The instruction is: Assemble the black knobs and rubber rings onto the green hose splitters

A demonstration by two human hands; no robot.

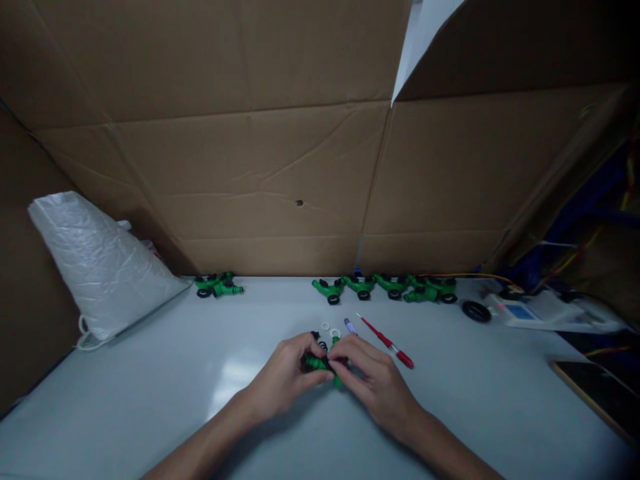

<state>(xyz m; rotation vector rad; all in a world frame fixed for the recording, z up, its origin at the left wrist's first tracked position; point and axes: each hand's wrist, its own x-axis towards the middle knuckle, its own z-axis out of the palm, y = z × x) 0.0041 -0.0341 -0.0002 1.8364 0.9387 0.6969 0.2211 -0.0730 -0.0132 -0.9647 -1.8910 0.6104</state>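
My left hand (287,373) and my right hand (373,373) meet at the middle of the pale table (150,400). Both are closed on one green plastic fitting with black parts (320,363), held between the fingertips just above the tabletop. Right behind the hands lie a few small white rings (330,329) and a small black ring (315,335). A red-handled screwdriver (387,343) lies just right of them, pointing back and left, with a small clear-tipped tool (350,326) beside it.
A row of finished green fittings (390,287) lines the table's back edge, with a separate group (217,285) further left. A white plastic bag (100,263) leans at the left. A black ring (476,311), a white device (520,312) and a phone (600,393) sit right. Cardboard walls (250,167) surround the table.
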